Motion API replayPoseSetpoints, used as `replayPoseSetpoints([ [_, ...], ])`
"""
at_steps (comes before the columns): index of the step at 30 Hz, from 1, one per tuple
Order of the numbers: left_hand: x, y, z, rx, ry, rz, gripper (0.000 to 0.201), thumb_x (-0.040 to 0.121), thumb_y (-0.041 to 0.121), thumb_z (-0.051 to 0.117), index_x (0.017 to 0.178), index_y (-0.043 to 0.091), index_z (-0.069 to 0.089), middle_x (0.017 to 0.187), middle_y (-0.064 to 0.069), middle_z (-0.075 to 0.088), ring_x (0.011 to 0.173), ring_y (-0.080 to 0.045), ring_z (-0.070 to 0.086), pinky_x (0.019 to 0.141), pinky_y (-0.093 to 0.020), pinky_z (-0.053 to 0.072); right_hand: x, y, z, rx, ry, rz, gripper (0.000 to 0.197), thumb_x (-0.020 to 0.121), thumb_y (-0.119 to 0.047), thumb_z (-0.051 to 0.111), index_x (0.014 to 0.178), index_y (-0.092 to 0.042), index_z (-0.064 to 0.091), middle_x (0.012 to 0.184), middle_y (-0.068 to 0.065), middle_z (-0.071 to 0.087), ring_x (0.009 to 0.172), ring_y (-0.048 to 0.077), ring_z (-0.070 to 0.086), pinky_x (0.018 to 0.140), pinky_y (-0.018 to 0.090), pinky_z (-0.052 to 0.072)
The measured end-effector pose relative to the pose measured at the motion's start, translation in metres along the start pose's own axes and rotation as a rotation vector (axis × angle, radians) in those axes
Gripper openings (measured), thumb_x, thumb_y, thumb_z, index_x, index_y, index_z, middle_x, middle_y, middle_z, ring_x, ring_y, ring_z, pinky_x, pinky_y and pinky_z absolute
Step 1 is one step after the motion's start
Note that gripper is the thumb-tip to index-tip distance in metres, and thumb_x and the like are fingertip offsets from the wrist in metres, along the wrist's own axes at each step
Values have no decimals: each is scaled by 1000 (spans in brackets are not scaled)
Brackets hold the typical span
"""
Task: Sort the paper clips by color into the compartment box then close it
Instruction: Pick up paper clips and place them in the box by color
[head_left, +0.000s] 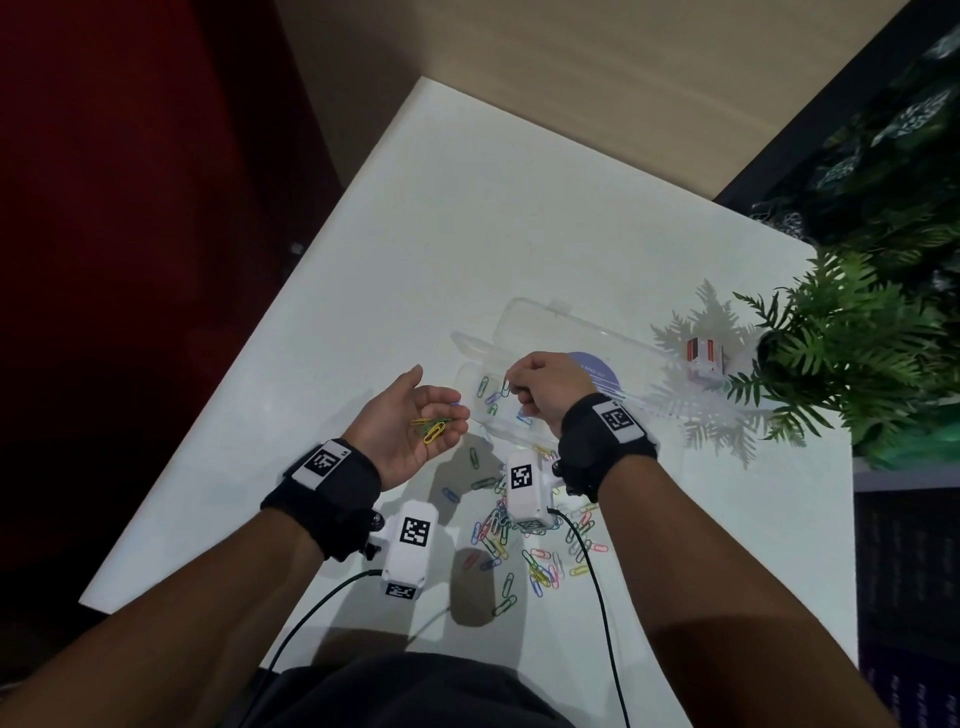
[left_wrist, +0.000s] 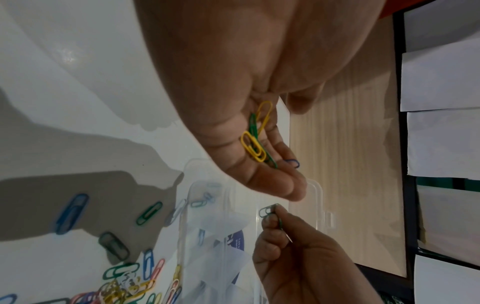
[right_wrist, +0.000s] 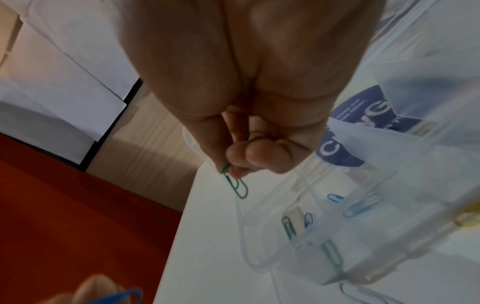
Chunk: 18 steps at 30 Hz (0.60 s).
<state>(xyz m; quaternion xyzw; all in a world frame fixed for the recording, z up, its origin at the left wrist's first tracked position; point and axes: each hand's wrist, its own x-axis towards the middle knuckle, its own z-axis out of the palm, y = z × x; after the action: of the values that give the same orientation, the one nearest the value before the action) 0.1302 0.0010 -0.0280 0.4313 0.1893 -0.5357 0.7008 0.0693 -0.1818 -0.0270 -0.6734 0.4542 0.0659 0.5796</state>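
A clear compartment box (head_left: 524, 364) lies open on the white table (head_left: 467, 234), with a few green and blue clips (head_left: 491, 397) in its near-left compartments. My right hand (head_left: 543, 389) hovers over the box and pinches a green paper clip (head_left: 505, 387) (right_wrist: 237, 188) (left_wrist: 267, 210) between thumb and forefinger. My left hand (head_left: 410, 421) is held palm up, left of the box, cupping yellow, green and blue clips (head_left: 434, 427) (left_wrist: 255, 139) on its loosely curved fingers. A mixed pile of coloured clips (head_left: 530, 540) lies on the table in front of the box.
The box's clear lid (head_left: 561, 332) lies flat behind the tray, with a purple round label (head_left: 597, 371) under it. A small red and white object (head_left: 704, 356) and a potted fern (head_left: 841, 343) stand at the right. Stray clips (head_left: 506, 595) lie nearer me.
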Motion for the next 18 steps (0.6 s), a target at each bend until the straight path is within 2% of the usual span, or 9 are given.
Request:
replayPoseSetpoints([
  [3, 2, -2, 0, 11, 19, 5, 36, 97, 34, 49, 82, 4, 61, 72, -11, 63, 62, -21, 60, 56, -24, 55, -3, 0, -8, 44, 23, -25, 18, 85, -2, 57, 69, -8, 56, 67, 10, 58, 52, 14, 45, 48, 24, 41],
  [7, 6, -6, 4, 70, 5, 3, 19, 94, 20, 55, 79, 8, 56, 70, -6, 59, 59, -15, 54, 52, -20, 51, -5, -2, -3, -80, 24, -59, 15, 84, -1, 56, 71, -7, 59, 67, 10, 60, 55, 17, 51, 48, 23, 46],
  [10, 6, -8, 6, 114, -10, 34, 16, 94, 11, 54, 78, 9, 55, 69, -5, 59, 59, -14, 53, 52, -18, 49, -3, -5, 2, -249, -49, -47, 7, 86, -5, 58, 84, -7, 65, 70, 9, 64, 60, 19, 61, 57, 26, 54],
  [13, 7, -7, 6, 135, -35, 45, 15, 94, 7, 52, 80, 9, 55, 70, -5, 59, 59, -13, 53, 52, -18, 49, -1, -9, 0, -457, 16, -122, 13, 87, -6, 57, 91, -15, 66, 83, 5, 66, 75, 21, 66, 70, 31, 56],
  [15, 8, -5, 8, 145, -58, 45, 16, 94, 4, 49, 80, 9, 55, 69, -5, 59, 59, -13, 52, 51, -17, 47, -7, -14, -3, -471, -10, -202, 13, 87, -7, 57, 90, -16, 66, 83, 1, 65, 73, 18, 63, 67, 28, 51],
  [18, 10, -4, 15, 175, -94, 46, 19, 93, -1, 45, 80, 10, 54, 67, -5, 57, 56, -12, 50, 49, -16, 44, -24, -18, -4, -317, -160, -224, 10, 89, -11, 57, 92, -9, 66, 79, 4, 66, 61, 15, 59, 54, 24, 48],
])
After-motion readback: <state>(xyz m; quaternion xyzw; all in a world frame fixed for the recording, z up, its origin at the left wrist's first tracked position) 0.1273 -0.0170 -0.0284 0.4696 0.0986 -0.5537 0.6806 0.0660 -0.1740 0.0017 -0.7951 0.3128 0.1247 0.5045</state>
